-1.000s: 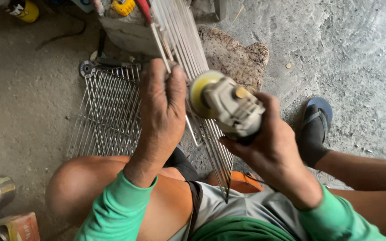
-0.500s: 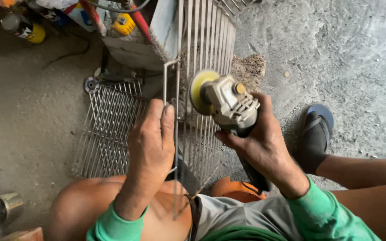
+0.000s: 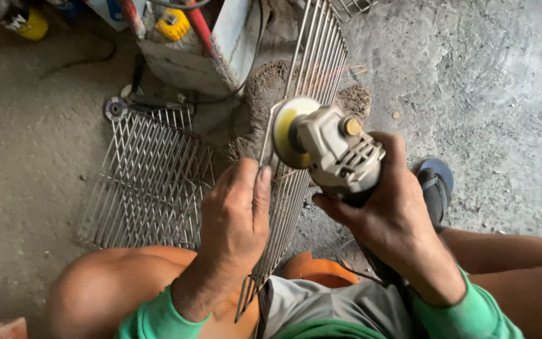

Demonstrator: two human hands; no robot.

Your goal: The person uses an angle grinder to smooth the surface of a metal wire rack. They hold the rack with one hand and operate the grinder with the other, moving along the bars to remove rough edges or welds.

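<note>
My left hand (image 3: 236, 216) grips the left edge of a long wire rack (image 3: 312, 69) that leans from my lap up toward the back. My right hand (image 3: 387, 210) is closed around the body of a grey angle grinder (image 3: 340, 154). Its yellow-backed disc (image 3: 288, 130) touches the rack's side wire just above my left thumb. A few sparks show near the rack's upper right. Green sleeves cover both wrists.
A second wire rack (image 3: 148, 179) lies flat on the concrete floor at left. A grey metal box (image 3: 189, 59) with red-handled tools stands behind it, a loose grinding disc (image 3: 115, 108) beside it. My sandalled foot (image 3: 434, 188) rests at right. A yellow can (image 3: 29, 24) sits far left.
The rack has shifted so its edge now meets the disc. My left hand slid down the side wire, and the grinder moved in against the wire.
</note>
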